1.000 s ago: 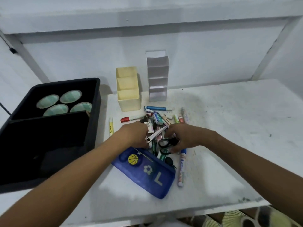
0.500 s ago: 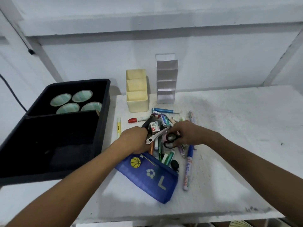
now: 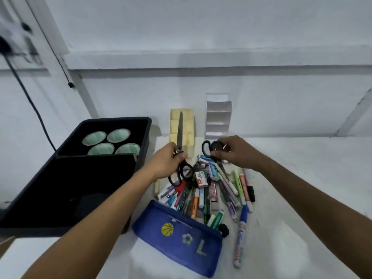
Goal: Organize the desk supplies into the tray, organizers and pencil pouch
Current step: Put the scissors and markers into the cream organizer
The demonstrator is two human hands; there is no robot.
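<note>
Two pairs of scissors are lifted, the left hand (image 3: 164, 165) gripping large scissors (image 3: 179, 150), the right hand (image 3: 234, 153) pinching what seems a smaller pair (image 3: 209, 148), while most supplies (image 3: 203, 190) remain unsorted beside the pencil pouch (image 3: 179, 237).

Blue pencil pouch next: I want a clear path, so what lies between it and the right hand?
In the head view, the heap of pens and markers fills the stretch between the right hand and the blue pencil pouch.

two bare forearms, no sleeves, watch or rings visible. left hand (image 3: 164, 163) and right hand (image 3: 236, 153) ungloved, both above the blue pouch (image 3: 179, 236).
</note>
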